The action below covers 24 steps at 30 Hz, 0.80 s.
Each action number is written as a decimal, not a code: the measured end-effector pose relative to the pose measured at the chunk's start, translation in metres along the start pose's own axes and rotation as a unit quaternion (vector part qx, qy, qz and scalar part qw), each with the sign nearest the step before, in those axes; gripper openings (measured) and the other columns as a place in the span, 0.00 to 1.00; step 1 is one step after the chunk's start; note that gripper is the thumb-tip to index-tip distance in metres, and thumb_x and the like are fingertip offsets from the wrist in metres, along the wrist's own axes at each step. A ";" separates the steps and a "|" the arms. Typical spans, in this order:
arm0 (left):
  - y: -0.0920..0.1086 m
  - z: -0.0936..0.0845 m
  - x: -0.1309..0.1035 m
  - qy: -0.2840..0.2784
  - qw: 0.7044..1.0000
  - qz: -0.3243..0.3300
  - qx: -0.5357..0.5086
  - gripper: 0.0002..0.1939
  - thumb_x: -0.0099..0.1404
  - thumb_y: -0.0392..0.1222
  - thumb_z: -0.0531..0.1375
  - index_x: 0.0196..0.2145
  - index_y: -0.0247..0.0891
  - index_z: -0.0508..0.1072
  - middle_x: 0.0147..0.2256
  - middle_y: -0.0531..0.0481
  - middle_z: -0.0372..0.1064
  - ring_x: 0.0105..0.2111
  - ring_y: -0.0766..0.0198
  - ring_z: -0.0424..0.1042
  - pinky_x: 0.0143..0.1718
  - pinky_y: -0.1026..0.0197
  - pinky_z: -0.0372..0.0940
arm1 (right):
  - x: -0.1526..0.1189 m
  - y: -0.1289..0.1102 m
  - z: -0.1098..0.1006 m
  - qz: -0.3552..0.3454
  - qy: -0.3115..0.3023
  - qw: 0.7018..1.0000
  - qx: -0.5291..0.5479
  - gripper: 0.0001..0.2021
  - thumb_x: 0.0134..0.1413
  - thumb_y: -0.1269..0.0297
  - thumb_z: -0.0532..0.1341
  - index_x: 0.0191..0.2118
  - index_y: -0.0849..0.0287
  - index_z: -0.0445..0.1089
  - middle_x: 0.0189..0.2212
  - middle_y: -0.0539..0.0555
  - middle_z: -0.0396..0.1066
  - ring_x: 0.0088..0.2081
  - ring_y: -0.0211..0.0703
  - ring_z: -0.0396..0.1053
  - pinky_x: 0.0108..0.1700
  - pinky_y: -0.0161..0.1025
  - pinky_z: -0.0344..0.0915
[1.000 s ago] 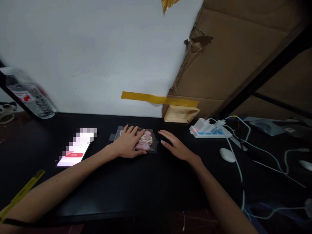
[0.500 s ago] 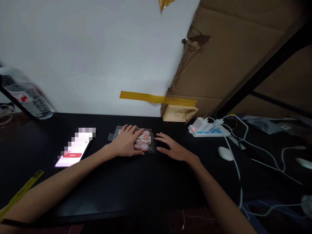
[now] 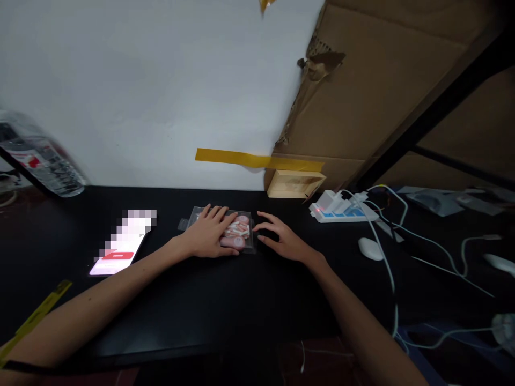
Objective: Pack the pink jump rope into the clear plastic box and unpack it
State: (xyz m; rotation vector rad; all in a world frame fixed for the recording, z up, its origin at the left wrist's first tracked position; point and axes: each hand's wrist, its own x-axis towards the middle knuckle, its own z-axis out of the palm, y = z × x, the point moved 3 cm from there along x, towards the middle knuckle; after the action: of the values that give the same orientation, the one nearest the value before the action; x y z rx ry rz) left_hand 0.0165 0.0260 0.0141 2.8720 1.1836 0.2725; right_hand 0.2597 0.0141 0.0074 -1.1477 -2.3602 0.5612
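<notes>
A clear plastic box with pink and white pieces inside lies flat on the black table. My left hand rests palm down over the left part of the box, its fingers spread, covering some of the contents. Just right of the box, my right hand has its fingers apart and curved, the fingertips close to the box's right edge. Whether they touch it I cannot tell. Nothing shows within my right hand.
A lit phone lies left, with a plastic bottle behind it. At the back stands a shallow wooden box. To the right are a power strip, a white mouse and loose cables.
My right hand's fingers have shifted slightly, with the fingertips a little nearer the box. My left hand stays on the box. The view has moved slightly.
</notes>
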 end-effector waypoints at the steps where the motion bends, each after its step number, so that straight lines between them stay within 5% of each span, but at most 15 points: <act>1: 0.000 0.001 0.000 -0.001 1.000 -0.002 0.002 0.51 0.59 0.74 0.56 0.69 0.40 0.50 0.67 0.36 0.51 0.67 0.39 0.49 0.66 0.37 0.37 | 0.000 0.000 0.000 -0.004 -0.008 1.000 -0.001 0.17 0.66 0.51 0.56 0.54 0.49 0.73 0.68 0.58 0.55 0.68 0.56 0.53 0.67 0.59 0.53; 7: 0.000 0.002 0.000 -0.004 1.000 -0.002 0.014 0.51 0.59 0.74 0.55 0.69 0.41 0.50 0.67 0.35 0.51 0.67 0.40 0.48 0.66 0.37 0.39 | -0.002 -0.001 -0.001 -0.021 -0.045 0.999 -0.021 0.18 0.63 0.56 0.60 0.57 0.47 0.72 0.69 0.56 0.53 0.69 0.57 0.52 0.66 0.59 0.54; 13: 0.001 -0.002 0.000 -0.012 1.000 -0.005 0.025 0.51 0.59 0.73 0.56 0.69 0.38 0.51 0.67 0.34 0.52 0.67 0.41 0.49 0.66 0.37 0.39 | -0.003 -0.010 -0.011 -0.022 -0.006 0.999 -0.045 0.15 0.55 0.62 0.65 0.49 0.51 0.72 0.68 0.58 0.55 0.67 0.57 0.56 0.65 0.58 0.57; 16: 0.001 -0.002 0.000 -0.008 1.000 -0.004 0.022 0.50 0.59 0.74 0.55 0.69 0.39 0.51 0.67 0.34 0.52 0.67 0.41 0.49 0.66 0.37 0.40 | -0.001 -0.011 -0.009 -0.028 0.028 0.998 -0.043 0.12 0.58 0.58 0.64 0.47 0.51 0.70 0.65 0.57 0.59 0.64 0.55 0.60 0.64 0.56 0.59; 21: 0.000 0.001 0.000 -0.006 1.000 -0.004 0.019 0.52 0.59 0.74 0.56 0.69 0.38 0.51 0.67 0.34 0.51 0.67 0.41 0.49 0.66 0.37 0.39 | 0.002 0.001 -0.004 0.030 0.139 0.988 -0.067 0.28 0.62 0.50 0.60 0.63 0.57 0.60 0.62 0.64 0.63 0.64 0.58 0.61 0.65 0.58 0.58; 24: -0.001 0.001 0.000 -0.002 1.000 -0.005 0.012 0.51 0.59 0.74 0.56 0.69 0.39 0.51 0.67 0.35 0.52 0.67 0.41 0.49 0.66 0.37 0.39 | 0.002 0.008 -0.002 0.042 0.115 0.991 -0.046 0.27 0.64 0.48 0.57 0.62 0.56 0.64 0.60 0.64 0.66 0.62 0.59 0.63 0.65 0.59 0.58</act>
State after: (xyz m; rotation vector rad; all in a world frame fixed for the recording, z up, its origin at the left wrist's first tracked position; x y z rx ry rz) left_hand 0.0162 0.0267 0.0127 2.8853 1.2082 0.2525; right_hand 0.2649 0.0203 0.0048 -1.2827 -2.1677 0.3306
